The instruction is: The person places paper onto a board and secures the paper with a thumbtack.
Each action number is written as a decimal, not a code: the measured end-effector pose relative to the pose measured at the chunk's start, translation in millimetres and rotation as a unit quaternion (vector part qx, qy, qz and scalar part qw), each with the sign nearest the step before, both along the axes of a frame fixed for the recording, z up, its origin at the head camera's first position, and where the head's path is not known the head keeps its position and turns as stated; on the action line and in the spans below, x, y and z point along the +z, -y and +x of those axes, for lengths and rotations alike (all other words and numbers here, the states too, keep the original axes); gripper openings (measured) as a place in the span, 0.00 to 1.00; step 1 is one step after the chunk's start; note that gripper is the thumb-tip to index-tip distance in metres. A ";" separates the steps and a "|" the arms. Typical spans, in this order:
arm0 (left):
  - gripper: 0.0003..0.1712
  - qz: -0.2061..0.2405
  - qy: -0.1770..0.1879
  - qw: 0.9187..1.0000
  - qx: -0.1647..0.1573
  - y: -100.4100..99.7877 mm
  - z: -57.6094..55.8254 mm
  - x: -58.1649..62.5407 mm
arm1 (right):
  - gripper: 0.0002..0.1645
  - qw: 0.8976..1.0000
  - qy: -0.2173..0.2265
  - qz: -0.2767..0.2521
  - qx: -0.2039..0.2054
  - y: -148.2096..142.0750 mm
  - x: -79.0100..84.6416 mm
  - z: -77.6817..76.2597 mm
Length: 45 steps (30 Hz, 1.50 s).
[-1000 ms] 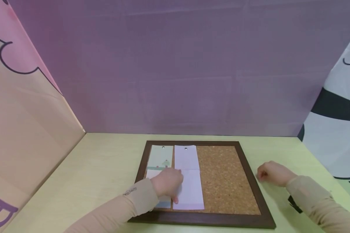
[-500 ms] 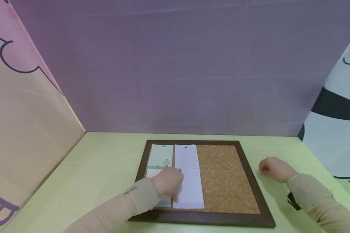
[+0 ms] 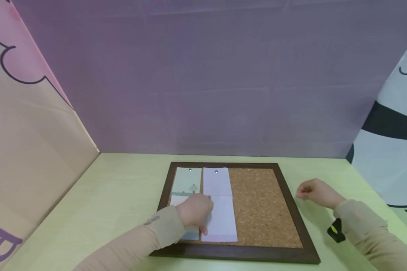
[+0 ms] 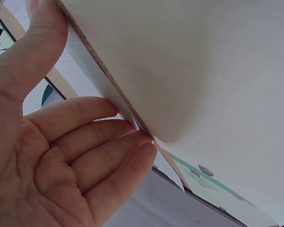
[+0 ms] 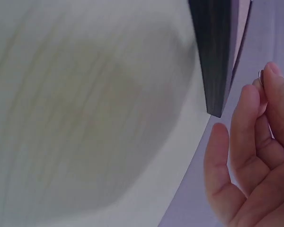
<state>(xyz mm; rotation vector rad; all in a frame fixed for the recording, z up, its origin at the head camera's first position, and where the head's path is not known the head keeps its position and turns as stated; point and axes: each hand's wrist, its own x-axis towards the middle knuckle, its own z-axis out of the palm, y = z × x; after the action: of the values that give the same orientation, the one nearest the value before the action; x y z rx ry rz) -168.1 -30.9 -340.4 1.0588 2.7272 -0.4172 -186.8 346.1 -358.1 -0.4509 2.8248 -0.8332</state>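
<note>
A lilac sheet of paper (image 3: 220, 218) and a pale green sheet with a small printed tree (image 3: 186, 180) lie side by side on the left part of a cork board (image 3: 264, 210). Each has a small silver tack at its top edge. My left hand (image 3: 195, 210) rests across both sheets, its fingertips touching the lilac paper; in the left wrist view its fingers (image 4: 104, 156) are only slightly bent. Beyond the board's right frame, my right hand (image 3: 319, 192) is raised over the table. Between thumb and forefinger it pinches a small shiny thumbtack (image 5: 261, 78), mostly hidden by the fingertips.
A dark brown wooden frame (image 3: 291, 210) borders the cork board, whose right half shows bare cork. The pale table (image 3: 122, 188) extends on both sides. A purple cloth wall (image 3: 217, 94) stands behind. A black item with a yellow mark (image 3: 336, 230) shows below the right sleeve.
My right hand has risen a little, then shifted slightly left toward the board's frame. More of the black item below its sleeve shows. My left hand has stayed on the papers.
</note>
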 end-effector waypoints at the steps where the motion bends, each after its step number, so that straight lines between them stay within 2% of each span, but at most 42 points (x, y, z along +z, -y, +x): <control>1: 0.34 0.001 0.000 1.000 0.000 0.0 -0.1 -0.1 | 0.05 1.000 0.004 -0.005 -0.004 0.5 0.5 0.1; 7: 0.33 0.012 0.008 1.000 0.004 0.1 -1.2 -1.7 | 0.11 0.995 0.061 -0.061 -0.059 3.3 3.3 -1.1; 10: 0.33 0.012 0.009 1.000 0.007 0.1 -1.7 -2.7 | 0.15 0.984 0.106 -0.116 -0.087 4.5 3.5 -2.1; 13: 0.33 0.010 0.011 1.000 0.010 -0.6 -1.8 -2.8 | 0.19 0.968 0.144 -0.177 -0.104 5.5 2.6 -2.8; 18: 0.32 0.011 0.014 1.000 0.013 -1.3 -0.7 -1.8 | 0.24 0.947 0.180 -0.242 -0.107 8.2 -0.7 -3.6; 27: 0.33 0.016 0.017 1.000 0.017 -0.9 1.2 0.9 | 0.28 0.925 0.223 -0.290 -0.106 20.4 8.3 -11.8; 32: 0.32 0.021 0.020 0.999 0.021 -0.2 0.8 3.3 | 0.31 0.917 0.235 -0.305 -0.104 31.7 14.6 -16.4; 39: 0.32 0.020 0.021 0.999 0.021 0.9 1.7 1.5 | 0.29 0.903 0.243 -0.338 -0.103 52.8 20.9 -26.0; 41: 0.32 0.022 0.019 0.999 0.017 1.4 1.7 0.8 | 0.24 0.896 0.247 -0.354 -0.103 57.4 22.4 -27.4; 45: 0.32 0.028 0.019 0.999 0.015 2.1 1.2 0.1 | 0.08 0.883 0.256 -0.380 -0.101 63.7 22.6 -29.0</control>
<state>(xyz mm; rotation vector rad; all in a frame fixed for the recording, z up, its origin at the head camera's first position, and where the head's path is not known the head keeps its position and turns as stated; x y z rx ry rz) -166.9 -33.0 -340.3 1.0278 2.7322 -0.3134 -215.8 282.4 -335.5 0.0072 1.9904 -1.7959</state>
